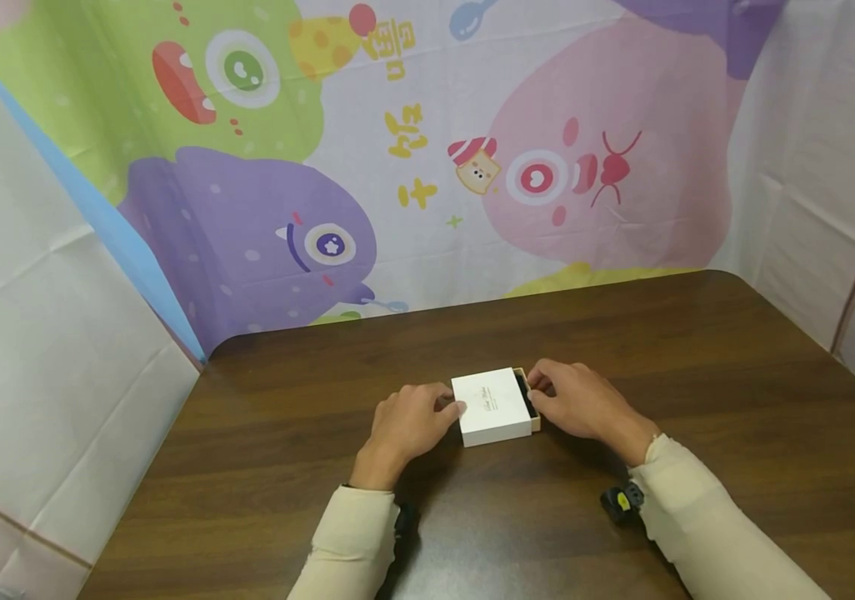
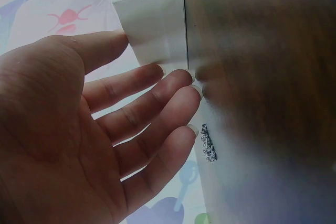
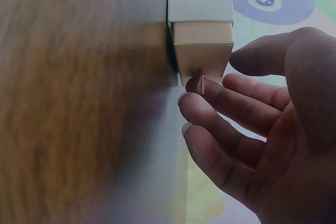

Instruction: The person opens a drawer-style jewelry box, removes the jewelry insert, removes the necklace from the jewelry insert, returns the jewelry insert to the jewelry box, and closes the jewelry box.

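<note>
A white slide-out gift box (image 1: 489, 404) with small printing on its lid lies on the table. Its tan inner drawer (image 3: 203, 34) sticks partly out of the right end, with a dark inside showing. My left hand (image 1: 412, 423) holds the sleeve's left end, thumb at the top edge and fingertips at the lower side. My right hand (image 1: 573, 400) grips the drawer's end; its thumb is at the upper edge and a finger is at the small pull tab (image 3: 202, 84). Near the left fingertips, in the left wrist view, lies a small silver chain-like piece (image 2: 208, 144).
The brown wooden table (image 1: 285, 533) spreads around the box. A cloth with cartoon monsters (image 1: 427, 250) hangs along its back edge, and pale panels (image 1: 37, 317) stand at the sides. A black wrist device (image 1: 620, 503) is on the right forearm.
</note>
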Motion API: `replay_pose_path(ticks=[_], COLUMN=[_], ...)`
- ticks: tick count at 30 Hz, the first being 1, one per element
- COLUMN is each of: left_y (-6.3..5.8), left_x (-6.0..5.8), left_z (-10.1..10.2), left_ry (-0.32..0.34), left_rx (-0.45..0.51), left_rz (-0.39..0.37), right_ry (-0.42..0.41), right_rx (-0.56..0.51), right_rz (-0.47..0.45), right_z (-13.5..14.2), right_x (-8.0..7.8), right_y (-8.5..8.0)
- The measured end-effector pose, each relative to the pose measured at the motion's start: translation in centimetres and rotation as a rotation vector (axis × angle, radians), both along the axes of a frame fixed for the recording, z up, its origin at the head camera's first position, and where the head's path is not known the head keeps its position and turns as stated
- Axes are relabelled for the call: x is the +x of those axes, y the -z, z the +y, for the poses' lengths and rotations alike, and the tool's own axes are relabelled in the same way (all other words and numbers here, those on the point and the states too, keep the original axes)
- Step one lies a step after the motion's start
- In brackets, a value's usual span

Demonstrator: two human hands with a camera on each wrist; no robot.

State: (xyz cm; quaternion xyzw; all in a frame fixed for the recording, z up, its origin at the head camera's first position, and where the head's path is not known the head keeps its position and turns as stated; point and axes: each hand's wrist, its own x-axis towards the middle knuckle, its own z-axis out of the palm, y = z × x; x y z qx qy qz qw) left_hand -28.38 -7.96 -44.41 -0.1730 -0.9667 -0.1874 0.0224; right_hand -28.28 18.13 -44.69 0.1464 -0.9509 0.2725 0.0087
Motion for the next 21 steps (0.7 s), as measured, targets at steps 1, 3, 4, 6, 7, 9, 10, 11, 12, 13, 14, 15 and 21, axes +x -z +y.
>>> replay_pose_path(ticks=[1, 3, 4, 6, 7, 9, 10, 11, 12, 13, 14, 15, 21], left_y=[-0.02, -0.04, -0.05, -0.08, -0.08, -0.05, -0.04, -0.02, 0.0, 0.02, 0.04, 0.05, -0.03], left_x=[0.0, 0.01, 0.02, 0.05, 0.06, 0.05, 0.04, 0.04, 0.03, 0.02, 0.02, 0.02, 0.01], left_z=[0.0, 0.0, 0.0, -0.01, 0.0, 0.01, 0.01, 0.0, 0.0, 0.0, 0.0, 0.0, 0.06], left_ry=[0.0, 0.0, 0.0, -0.002, -0.002, -0.001, -0.002, -0.003, -0.003, -0.004, -0.004, -0.005, -0.005], left_rx=[0.0, 0.002, 0.002, 0.004, 0.004, 0.007, 0.006, 0.007, 0.008, 0.008, 0.008, 0.007, 0.006], left_rz=[0.0, -0.001, -0.003, -0.004, -0.004, -0.004, -0.003, -0.002, -0.003, -0.003, -0.002, -0.002, -0.005], right_ry=[-0.001, -0.005, -0.007, -0.008, -0.009, -0.009, -0.009, -0.01, -0.011, -0.012, -0.012, -0.014, -0.017], right_rx=[-0.001, -0.003, -0.003, -0.004, -0.004, -0.004, -0.004, -0.005, -0.005, -0.005, -0.005, -0.006, -0.006], right_rz=[0.001, 0.004, 0.006, 0.009, 0.009, 0.007, 0.005, 0.003, 0.0, -0.001, -0.003, -0.004, -0.005], right_z=[-0.01, -0.02, -0.03, -0.04, -0.05, -0.06, -0.07, -0.08, -0.09, -0.1, -0.11, -0.12, -0.1], right_x=[0.0, 0.01, 0.01, 0.01, 0.02, 0.02, 0.02, 0.02, 0.02, 0.02, 0.02, 0.02, -0.01], right_y=[-0.01, -0.02, -0.01, -0.02, -0.01, 0.01, 0.01, 0.02, 0.03, 0.05, 0.05, 0.06, 0.09])
